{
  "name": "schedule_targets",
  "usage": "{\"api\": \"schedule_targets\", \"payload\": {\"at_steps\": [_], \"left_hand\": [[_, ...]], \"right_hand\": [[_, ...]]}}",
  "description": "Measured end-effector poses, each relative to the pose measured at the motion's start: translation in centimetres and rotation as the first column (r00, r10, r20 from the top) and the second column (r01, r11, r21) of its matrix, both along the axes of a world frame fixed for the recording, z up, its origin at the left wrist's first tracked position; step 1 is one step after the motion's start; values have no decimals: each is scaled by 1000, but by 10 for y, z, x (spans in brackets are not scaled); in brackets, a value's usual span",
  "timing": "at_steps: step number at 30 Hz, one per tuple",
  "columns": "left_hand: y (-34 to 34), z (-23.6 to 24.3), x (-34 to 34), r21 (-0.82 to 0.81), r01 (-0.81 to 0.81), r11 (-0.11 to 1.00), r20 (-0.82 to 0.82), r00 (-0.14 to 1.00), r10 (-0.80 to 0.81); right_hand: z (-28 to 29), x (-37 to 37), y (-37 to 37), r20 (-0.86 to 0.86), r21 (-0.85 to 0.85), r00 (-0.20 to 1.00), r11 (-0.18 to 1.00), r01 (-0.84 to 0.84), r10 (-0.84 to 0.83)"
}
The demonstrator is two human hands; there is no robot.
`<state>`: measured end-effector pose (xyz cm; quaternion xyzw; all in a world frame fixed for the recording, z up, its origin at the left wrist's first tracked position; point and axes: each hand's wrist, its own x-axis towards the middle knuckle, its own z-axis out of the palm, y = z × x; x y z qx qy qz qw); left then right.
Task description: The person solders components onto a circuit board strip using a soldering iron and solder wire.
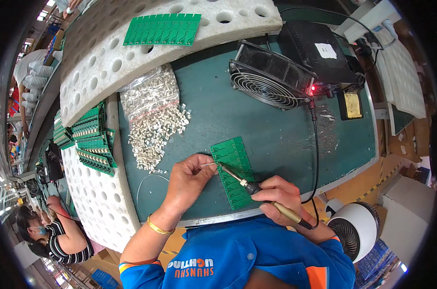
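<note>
A green circuit board panel lies on the green table in front of me. In my right hand is a soldering iron, gripped along its handle, its tip angled down to the panel's upper left edge. My left hand pinches a thin solder wire between thumb and fingers. The wire's end is close to the iron's tip; whether they touch I cannot tell. A slack length of the wire loops over the table to the left of that hand.
Small white connectors spill from a clear plastic bag. White foam boards carry stacked circuit boards and another green panel. A black fan, a black box and a yellow sponge stand far right. The iron's cable hangs at the right.
</note>
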<state>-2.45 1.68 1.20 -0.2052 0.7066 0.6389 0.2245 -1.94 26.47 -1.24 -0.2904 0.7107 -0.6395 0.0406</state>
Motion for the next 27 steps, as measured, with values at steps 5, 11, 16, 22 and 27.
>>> {"api": "schedule_targets", "payload": {"at_steps": [5, 11, 16, 22, 27], "left_hand": [[-1, -2, 2, 4, 1, 1000, 3, 1000, -1], [3, 1, 11, -108, -9, 994, -38, 999, 5], [-2, -6, 26, -201, -103, 974, -174, 982, 68], [-4, 1, 31, 68, -321, 945, -136, 935, 328], [-13, -8, 36, 259, -408, 876, -67, 897, 437]], "right_hand": [[1, 1, 7, -39, 1, 998, 999, 42, -42], [0, 4, 7, -15, 13, 997, 997, 74, -74], [2, 3, 5, -31, 27, 998, 998, 55, -55], [3, 4, -2, -86, -14, 992, 995, 94, -95], [14, -2, -4, -117, 100, 991, 991, 84, -72]]}}
